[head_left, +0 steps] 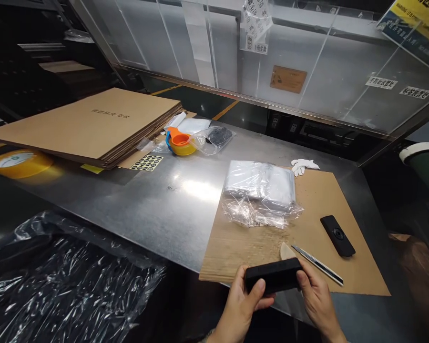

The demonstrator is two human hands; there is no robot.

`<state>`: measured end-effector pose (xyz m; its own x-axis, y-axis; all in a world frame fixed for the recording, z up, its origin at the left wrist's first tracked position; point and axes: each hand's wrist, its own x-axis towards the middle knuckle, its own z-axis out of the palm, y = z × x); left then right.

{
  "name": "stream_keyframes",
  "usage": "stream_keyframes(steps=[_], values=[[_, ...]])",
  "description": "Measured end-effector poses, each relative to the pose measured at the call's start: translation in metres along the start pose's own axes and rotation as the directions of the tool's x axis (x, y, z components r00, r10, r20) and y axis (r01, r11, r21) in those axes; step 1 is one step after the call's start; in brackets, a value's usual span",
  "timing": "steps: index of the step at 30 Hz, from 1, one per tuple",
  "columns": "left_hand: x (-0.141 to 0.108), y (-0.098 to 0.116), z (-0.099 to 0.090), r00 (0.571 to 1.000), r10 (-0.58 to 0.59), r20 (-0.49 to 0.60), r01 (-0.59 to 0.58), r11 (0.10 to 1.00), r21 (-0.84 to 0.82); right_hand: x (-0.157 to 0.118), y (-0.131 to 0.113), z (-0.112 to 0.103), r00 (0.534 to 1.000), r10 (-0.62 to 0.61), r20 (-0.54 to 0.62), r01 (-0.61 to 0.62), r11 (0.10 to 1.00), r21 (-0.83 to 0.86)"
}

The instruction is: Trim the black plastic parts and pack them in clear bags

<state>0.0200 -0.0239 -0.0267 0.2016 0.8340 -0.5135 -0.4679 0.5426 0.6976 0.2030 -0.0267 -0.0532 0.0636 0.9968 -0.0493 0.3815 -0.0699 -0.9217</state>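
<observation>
A black rectangular block (272, 276) is held level between both hands at the table's front edge. My left hand (243, 301) grips its left end, thumb on the near side. Around the right end, the fingers of my right hand (314, 293) are closed, thumb at the corner. Just beyond lies a brown cardboard sheet (357, 271) bearing a utility knife (318, 265), a pale rounded piece (287, 251) partly hidden by the block, and a second black piece (338, 236) with a round centre. Clear plastic bags (259, 183) lie at the sheet's far left.
Stacked cardboard (103, 124) and a yellow tape roll (19, 163) are at the left. Orange and yellow cups (181, 143), a sticker sheet (147, 163) and a white glove (303, 166) lie on the metal table (157, 205). Black plastic (67, 281) fills the lower left.
</observation>
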Motion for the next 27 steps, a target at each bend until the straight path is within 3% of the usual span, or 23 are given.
stream_keyframes(steps=[3, 6, 10, 12, 15, 19, 23, 27], values=[[0.0, -0.006, -0.007, 0.998, -0.048, 0.031, 0.047, 0.997, 0.055, 0.013, -0.003, -0.002, 1.0, -0.017, -0.003, 0.017, 0.999, -0.036], [0.003, -0.016, -0.02, 0.987, -0.143, 0.071, 0.134, 0.984, 0.117, 0.029, -0.009, 0.002, 0.996, -0.084, 0.041, 0.09, 0.979, -0.184], [0.013, -0.036, -0.033, 0.918, -0.371, 0.142, 0.362, 0.928, 0.086, 0.06, -0.011, 0.018, 0.977, -0.145, 0.156, 0.191, 0.92, -0.343], [0.02, -0.042, -0.035, 0.883, -0.455, 0.113, 0.459, 0.889, -0.006, 0.08, -0.008, 0.026, 0.973, -0.179, 0.143, 0.223, 0.884, -0.412], [0.03, -0.042, -0.029, 0.841, -0.541, -0.014, 0.532, 0.83, -0.166, 0.108, -0.004, 0.033, 0.968, -0.238, 0.083, 0.244, 0.803, -0.544], [0.041, -0.032, -0.02, 0.825, -0.56, -0.072, 0.51, 0.794, -0.332, 0.13, 0.001, 0.037, 0.957, -0.285, 0.052, 0.243, 0.696, -0.676], [0.046, -0.035, -0.019, 0.83, -0.555, 0.06, 0.543, 0.778, -0.315, 0.134, 0.008, 0.036, 0.959, -0.276, 0.064, 0.232, 0.636, -0.736], [0.044, -0.044, -0.025, 0.852, -0.507, 0.134, 0.524, 0.819, -0.234, 0.133, 0.014, 0.027, 0.968, -0.231, 0.096, 0.225, 0.636, -0.738]])
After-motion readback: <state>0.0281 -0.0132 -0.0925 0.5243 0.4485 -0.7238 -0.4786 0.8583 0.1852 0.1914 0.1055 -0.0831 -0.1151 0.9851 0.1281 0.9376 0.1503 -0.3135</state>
